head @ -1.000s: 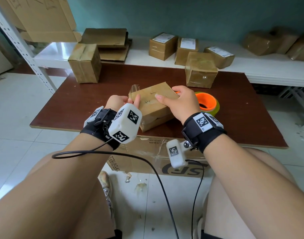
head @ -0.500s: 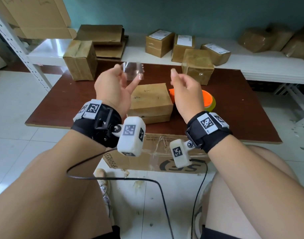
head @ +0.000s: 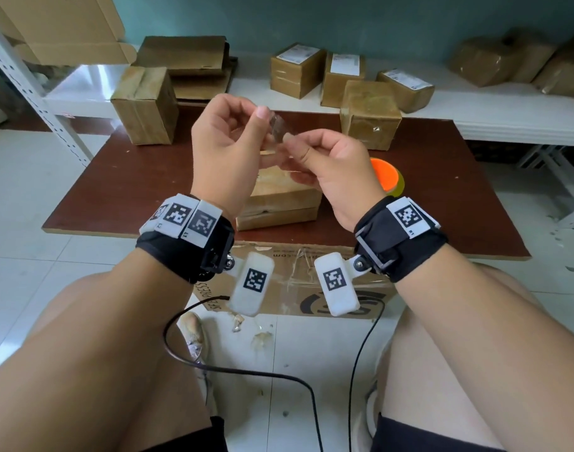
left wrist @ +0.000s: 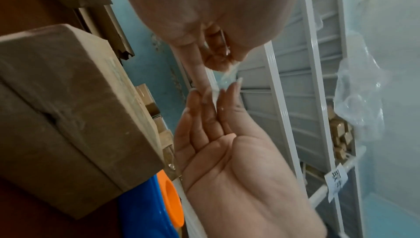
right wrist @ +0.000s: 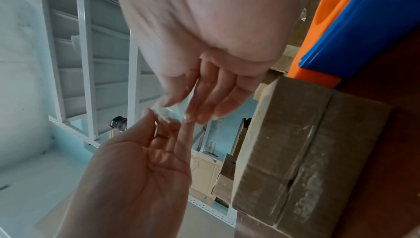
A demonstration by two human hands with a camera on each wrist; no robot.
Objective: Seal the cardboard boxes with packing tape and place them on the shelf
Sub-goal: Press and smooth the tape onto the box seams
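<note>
Head view. Both hands are raised above the brown table (head: 122,190), meeting at its centre. The left hand (head: 227,148) and the right hand (head: 331,171) each pinch a small scrap of clear tape (head: 277,128) between thumb and fingertips. Directly under them the working box (head: 279,197) lies flat on the table, nobody touching it. At 3 o'clock of that box, just beside it, sits the tape roll (head: 388,177) with its orange core. Two more boxes stand on the table, at about 10 and 1 o'clock. On the white shelf (head: 507,115) at 12 o'clock several labelled boxes are lined up, with wrapped ones at the far right — that batch looks finished.

Left wrist view. The right hand's fingers (left wrist: 204,116) reach up, loosely curved, to the left hand's thumb and finger, with the crumpled clear film (left wrist: 223,78) caught between them. The box (left wrist: 75,107) fills 9 o'clock, a glossy strip along its seam.

Right wrist view. Same pinch from the other side; the film (right wrist: 170,114) is barely visible. The box (right wrist: 302,152) at 4 o'clock shows tape over its seam.

Judgement: this box seems at least partly sealed — the scrap looks like waste. Shelving it is left, and probably the other two.
</note>
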